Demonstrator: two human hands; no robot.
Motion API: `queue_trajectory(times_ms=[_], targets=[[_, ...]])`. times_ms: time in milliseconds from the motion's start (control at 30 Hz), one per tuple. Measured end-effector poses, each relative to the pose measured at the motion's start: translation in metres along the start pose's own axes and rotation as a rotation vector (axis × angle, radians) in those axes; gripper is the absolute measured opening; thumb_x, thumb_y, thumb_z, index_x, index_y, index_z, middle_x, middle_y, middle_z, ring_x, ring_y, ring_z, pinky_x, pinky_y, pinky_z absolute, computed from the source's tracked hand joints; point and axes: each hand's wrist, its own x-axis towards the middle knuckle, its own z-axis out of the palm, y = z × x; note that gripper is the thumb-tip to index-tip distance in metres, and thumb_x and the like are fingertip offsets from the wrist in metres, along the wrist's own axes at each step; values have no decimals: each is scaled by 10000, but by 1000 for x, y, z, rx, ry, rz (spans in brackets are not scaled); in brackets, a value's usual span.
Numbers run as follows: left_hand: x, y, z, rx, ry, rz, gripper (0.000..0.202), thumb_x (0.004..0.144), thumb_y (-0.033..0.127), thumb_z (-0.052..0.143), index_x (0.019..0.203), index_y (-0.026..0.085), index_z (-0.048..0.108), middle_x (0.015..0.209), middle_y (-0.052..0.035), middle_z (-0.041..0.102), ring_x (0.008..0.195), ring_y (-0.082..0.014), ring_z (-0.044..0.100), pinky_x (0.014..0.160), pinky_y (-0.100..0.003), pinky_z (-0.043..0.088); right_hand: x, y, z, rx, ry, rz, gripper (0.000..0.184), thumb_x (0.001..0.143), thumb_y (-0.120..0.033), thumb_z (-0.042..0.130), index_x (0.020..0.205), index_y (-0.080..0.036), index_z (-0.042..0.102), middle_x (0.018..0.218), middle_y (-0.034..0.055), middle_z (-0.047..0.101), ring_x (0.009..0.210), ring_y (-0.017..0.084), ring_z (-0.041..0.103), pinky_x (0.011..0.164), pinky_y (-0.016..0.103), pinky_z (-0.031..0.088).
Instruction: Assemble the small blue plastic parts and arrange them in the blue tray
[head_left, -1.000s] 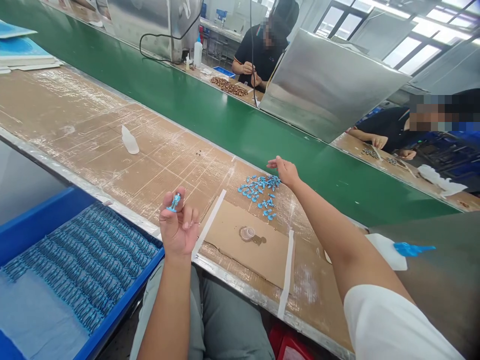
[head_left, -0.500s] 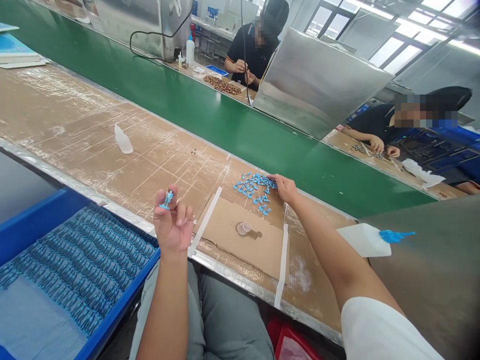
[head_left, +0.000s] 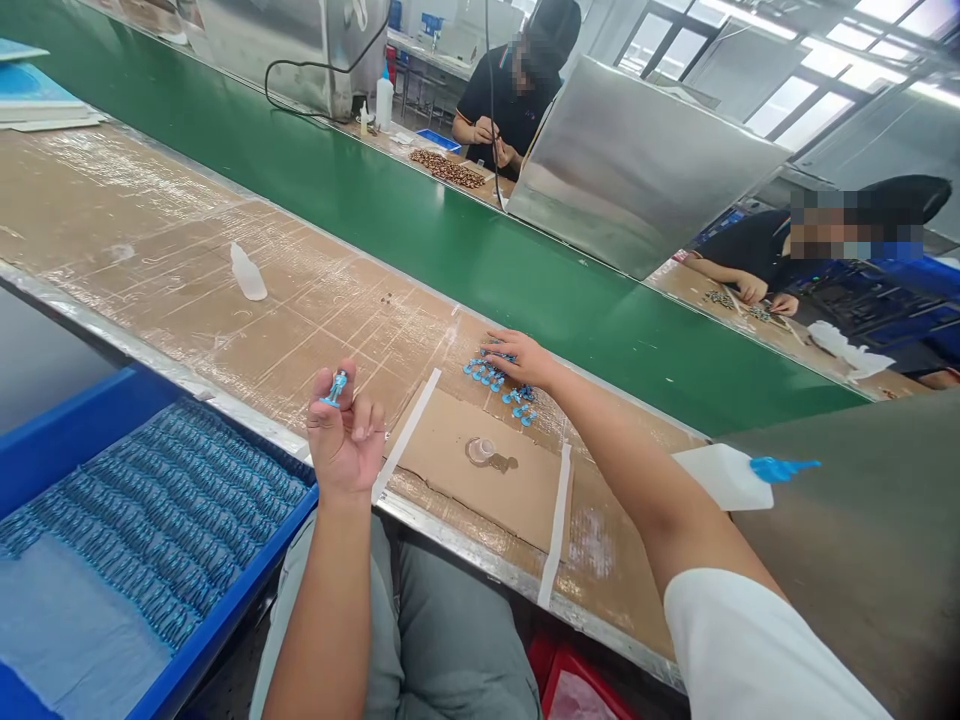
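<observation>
Between the thumb and fingers of my left hand (head_left: 346, 435) a small light-blue figurine (head_left: 337, 387) stands upright, raised above the table's near edge. My right hand (head_left: 521, 360) reaches over a pile of similar blue figurines (head_left: 484, 374), fingers stretched out and lying on it; the hand covers part of the pile. In front of the pile, a cardboard sheet (head_left: 442, 450) is fixed with white tape. On the sheet stands a small clear cup (head_left: 481, 450) with a wet stain around it.
A blue bin (head_left: 82, 410) with rows of blue pieces stands at my left. A white bottle (head_left: 247, 275) and a blue-tipped bottle (head_left: 724, 476) are on the table. Beyond runs a green conveyor belt (head_left: 360, 210); two people work across it.
My right hand has moved left from the pile's right edge onto the figurines, and its fingers have spread. My left hand still holds its figurine in nearly the same place.
</observation>
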Motion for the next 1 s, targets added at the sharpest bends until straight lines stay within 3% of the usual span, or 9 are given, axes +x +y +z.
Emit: queue_trajectory(times_ms=[200,367,700,833,1000], targets=[[1,-3,-2,12,-39,0,274,720,424,760,960,298,721,1082,10,735,403,1,316,428,-142,351,24,-1,12,16,-6,-6,371,803,-571,621,943,-264,774,1075,70,702,999,236,636,925,374,480],[2,-6,-3,8,-2,-28,191,802,430,679,941,307,722,1095,9,730,397,-2,312,425,-146,340,26,1,14,29,-14,60,290,783,-528,651,858,-278,780,938,29,714,884,192,649,832,303,499],[1,-6,-2,-43,15,-73,196,811,443,662,934,301,720,1186,10,695,404,3,301,429,-139,345,-49,11,-19,22,6,177,280,750,-501,647,740,-242,752,843,33,725,816,189,670,828,307,509],[1,-6,-1,-65,-18,-76,194,790,419,694,938,297,720,1150,24,711,408,1,313,428,-135,352,-65,8,-29,18,22,193,321,779,-530,616,801,-246,762,880,41,732,840,195,674,854,320,510],[1,-7,-1,-23,-16,-67,187,785,433,698,933,321,726,1166,22,703,403,6,314,427,-136,354,-50,-2,-24,0,17,158,390,763,-590,628,925,-265,771,1101,61,699,1032,237,631,974,359,457]])
